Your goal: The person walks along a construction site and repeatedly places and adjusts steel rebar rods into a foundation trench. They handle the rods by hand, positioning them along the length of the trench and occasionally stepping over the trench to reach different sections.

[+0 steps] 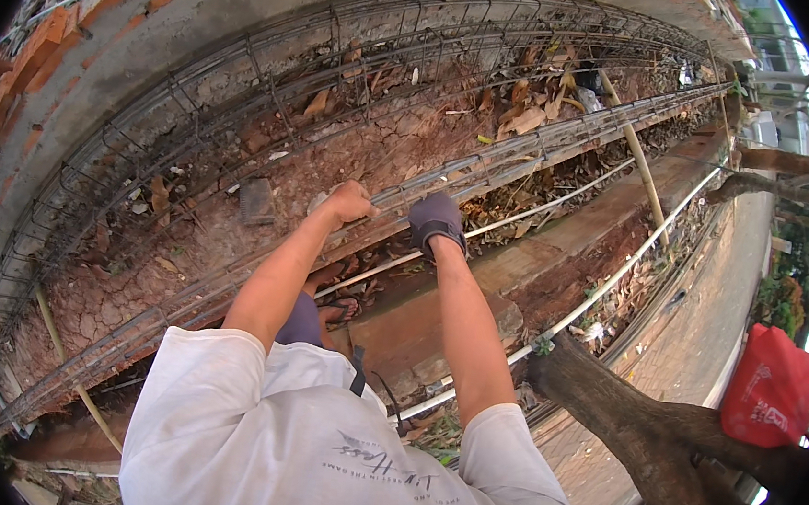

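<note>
My bare left hand (346,201) is closed at the near side of a long bundle of thin steel bars (519,149). Its fingertips point right, toward the other hand, and whatever they pinch is too small to tell. Just to the right, my right hand (437,221) wears a dark grey glove and is curled down against the same bars. Its fingers are turned away, so what lies in them is hidden. The bars run diagonally from lower left to upper right, resting on slanted bamboo poles (639,156).
Beyond lies a long rebar cage (266,77) against a grey concrete wall (180,16). Reddish soil (375,149) holds dry leaves and a loose block (257,202). A white pipe (603,289) passes on the right, near a tree trunk (595,385) and a hanging red bag (771,386).
</note>
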Motion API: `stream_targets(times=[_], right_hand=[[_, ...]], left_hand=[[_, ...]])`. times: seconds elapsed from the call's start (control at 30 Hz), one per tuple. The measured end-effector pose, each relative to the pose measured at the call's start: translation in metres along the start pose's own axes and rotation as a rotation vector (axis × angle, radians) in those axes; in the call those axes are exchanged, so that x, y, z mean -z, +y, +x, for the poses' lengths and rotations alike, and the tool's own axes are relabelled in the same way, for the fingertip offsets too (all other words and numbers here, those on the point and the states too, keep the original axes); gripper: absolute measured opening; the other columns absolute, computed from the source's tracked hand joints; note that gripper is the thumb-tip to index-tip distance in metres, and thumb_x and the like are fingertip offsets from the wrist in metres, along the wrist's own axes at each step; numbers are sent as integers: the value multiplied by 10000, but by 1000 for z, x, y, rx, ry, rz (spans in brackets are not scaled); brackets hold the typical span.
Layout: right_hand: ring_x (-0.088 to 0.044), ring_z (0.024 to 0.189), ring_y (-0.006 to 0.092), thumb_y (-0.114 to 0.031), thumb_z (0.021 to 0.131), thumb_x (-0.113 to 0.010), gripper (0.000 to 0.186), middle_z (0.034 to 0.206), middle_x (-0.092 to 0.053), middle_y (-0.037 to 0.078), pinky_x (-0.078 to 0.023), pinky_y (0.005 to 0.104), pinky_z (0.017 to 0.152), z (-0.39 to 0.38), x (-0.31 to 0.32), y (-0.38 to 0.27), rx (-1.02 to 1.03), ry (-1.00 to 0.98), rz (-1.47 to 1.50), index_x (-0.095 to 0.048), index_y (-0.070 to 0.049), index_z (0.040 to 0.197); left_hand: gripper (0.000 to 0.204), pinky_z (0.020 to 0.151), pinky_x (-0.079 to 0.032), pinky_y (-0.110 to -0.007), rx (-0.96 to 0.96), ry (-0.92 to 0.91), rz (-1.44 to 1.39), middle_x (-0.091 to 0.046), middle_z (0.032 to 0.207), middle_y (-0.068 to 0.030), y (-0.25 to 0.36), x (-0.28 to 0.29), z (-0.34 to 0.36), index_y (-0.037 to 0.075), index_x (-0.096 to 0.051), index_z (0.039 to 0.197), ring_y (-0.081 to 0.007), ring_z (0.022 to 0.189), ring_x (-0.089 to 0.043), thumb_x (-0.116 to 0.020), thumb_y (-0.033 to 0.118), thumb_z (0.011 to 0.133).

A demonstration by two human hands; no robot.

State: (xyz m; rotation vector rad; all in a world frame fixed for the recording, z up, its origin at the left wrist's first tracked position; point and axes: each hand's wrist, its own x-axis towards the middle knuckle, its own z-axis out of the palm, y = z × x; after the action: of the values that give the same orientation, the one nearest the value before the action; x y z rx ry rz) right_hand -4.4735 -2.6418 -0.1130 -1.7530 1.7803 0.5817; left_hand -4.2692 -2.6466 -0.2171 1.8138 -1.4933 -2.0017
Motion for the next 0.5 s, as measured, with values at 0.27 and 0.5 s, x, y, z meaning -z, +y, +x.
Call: stream_targets(times=[0.27,0.5], right_hand=[[-603,675,173,-206,846,-731,245,769,-698,108,-497,369,660,16,-48,45,-176,14,1071,-728,36,880],[-623,631,218,-252,858,-767,284,724,-688,118,-503,386,627,20,-50,24,-293,51,893,-756,31,873]], left_hand=[[212,693,-517,-428,-18,-8,84,-747,809,-149,7,-1,-2,-47,-769,858,-220,688,-673,-786,161,893],[236,650,-532,-373,35,14,-3,-744,807,-173,22,-1,-17,-109,-717,1055,-201,699,-717,-749,85,924]])
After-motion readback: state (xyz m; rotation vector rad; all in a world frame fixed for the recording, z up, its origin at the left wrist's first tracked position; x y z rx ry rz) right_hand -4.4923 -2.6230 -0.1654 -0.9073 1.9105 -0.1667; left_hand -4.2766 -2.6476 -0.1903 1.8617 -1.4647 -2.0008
